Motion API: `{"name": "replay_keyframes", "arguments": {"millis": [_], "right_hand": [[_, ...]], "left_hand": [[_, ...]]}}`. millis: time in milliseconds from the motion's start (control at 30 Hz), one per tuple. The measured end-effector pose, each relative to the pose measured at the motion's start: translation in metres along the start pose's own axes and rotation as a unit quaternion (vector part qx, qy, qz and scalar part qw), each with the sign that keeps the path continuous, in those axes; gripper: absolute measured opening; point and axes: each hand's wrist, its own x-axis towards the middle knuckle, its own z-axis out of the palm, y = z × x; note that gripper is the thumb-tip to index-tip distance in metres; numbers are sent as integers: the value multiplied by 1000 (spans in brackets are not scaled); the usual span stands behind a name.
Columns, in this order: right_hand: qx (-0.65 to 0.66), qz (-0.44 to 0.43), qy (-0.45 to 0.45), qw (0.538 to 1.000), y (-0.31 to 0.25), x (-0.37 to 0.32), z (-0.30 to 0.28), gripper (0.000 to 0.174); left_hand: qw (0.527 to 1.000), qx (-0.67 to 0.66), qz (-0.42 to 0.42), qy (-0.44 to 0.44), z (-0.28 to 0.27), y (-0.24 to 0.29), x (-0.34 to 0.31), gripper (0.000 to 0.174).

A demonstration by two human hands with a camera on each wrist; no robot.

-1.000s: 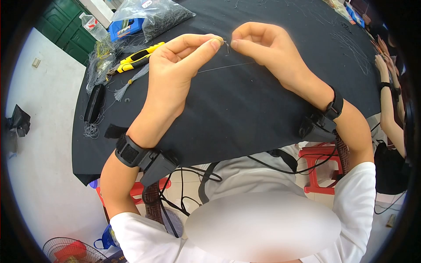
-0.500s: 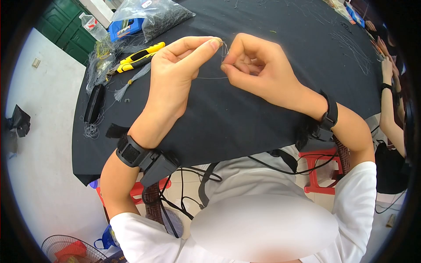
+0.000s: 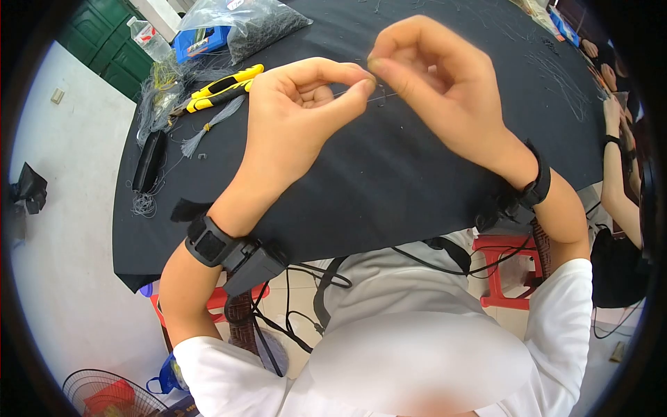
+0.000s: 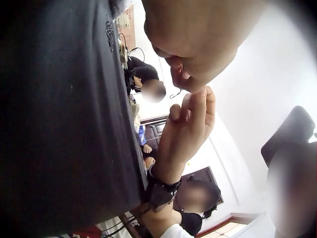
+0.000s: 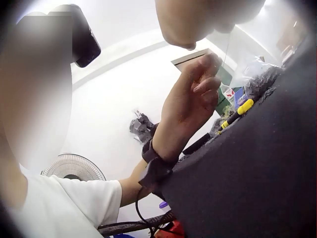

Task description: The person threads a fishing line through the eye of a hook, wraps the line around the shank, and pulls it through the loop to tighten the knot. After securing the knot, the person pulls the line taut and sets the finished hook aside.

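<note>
In the head view, my left hand (image 3: 295, 115) holds thumb and forefinger together on a fine fishing line (image 3: 375, 99), the other fingers curled. Close beside it, my right hand (image 3: 451, 90) is raised a little higher, thumb and forefinger pinched on the line's other part. Between the two sets of fingertips hangs a tiny dark hook-like piece (image 3: 381, 90), mostly too small to make out. The left wrist view shows a small dark loop (image 4: 175, 94) by the meeting fingertips. A strand of line (image 5: 226, 52) runs upward between the hands in the right wrist view.
Yellow-and-black pliers (image 3: 222, 88) lie left on the black-covered table (image 3: 389, 187), beside a tied bundle of line (image 3: 198, 139) and a black case (image 3: 149, 163). Behind are a clear bag of dark pieces (image 3: 260, 35), a blue box (image 3: 201, 43) and a bottle (image 3: 147, 38). Other people sit at the right.
My right hand dipped beside the left fingertips, then rose up and away to the right. My left hand moved slightly right, its lower fingers curling more. The small piece now hangs between the hands.
</note>
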Motion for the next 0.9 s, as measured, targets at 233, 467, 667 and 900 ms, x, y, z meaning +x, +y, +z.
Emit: {"name": "replay_keyframes", "arguments": {"millis": [233, 467, 667, 900], "right_hand": [[63, 84, -9, 994, 4, 7, -9, 8], [85, 74, 19, 993, 24, 6, 0, 12], [144, 114, -5, 983, 27, 5, 3, 13], [113, 111, -68, 985, 26, -4, 9, 9]], "left_hand": [[998, -41, 29, -23, 2, 3, -1, 10], [997, -59, 41, -26, -1, 2, 0, 10], [995, -96, 8, 6, -2, 4, 2, 12], [990, -102, -101, 10, -11, -3, 3, 17]]}}
